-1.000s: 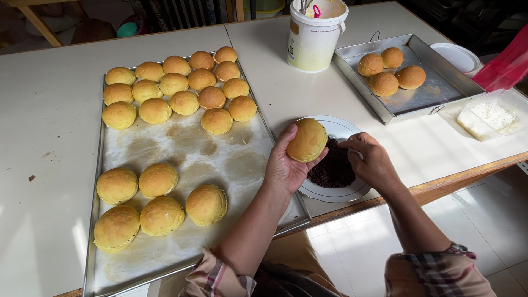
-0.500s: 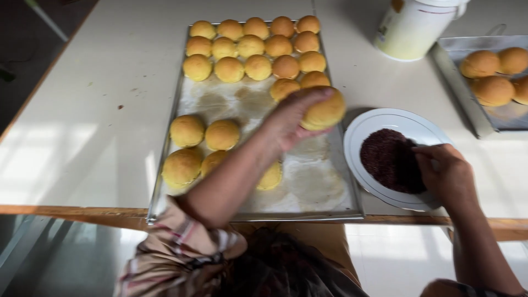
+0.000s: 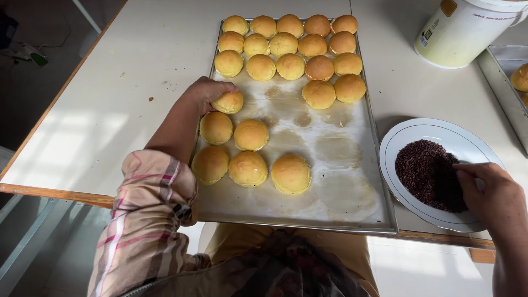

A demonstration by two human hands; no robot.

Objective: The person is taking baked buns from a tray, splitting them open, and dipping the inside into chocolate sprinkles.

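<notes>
Golden and round, a bun (image 3: 229, 102) sits under the curled fingers of the left hand (image 3: 206, 93), which grips it from above at the left edge of the metal baking tray (image 3: 330, 181). That forearm runs up from a rolled plaid sleeve (image 3: 146, 220) at the bottom of the head view, crossing the tray's left rim, wrist bent slightly inward. The held bun lies at the head of a small cluster of five more buns (image 3: 250, 159), just above and touching the nearest one. A larger batch of buns (image 3: 291, 49) fills the far end of the tray, well apart from the hand.

The right hand (image 3: 492, 192) comes in from the lower right corner, fingers bunched narrow and tips down in the dark sprinkles (image 3: 423, 173) heaped on a white plate (image 3: 418, 135). Whether those fingertips pinch any sprinkles cannot be told. The wrist is cut off by the frame. A white tub (image 3: 462, 30) and a second tray (image 3: 503, 82) are cropped at the upper right
</notes>
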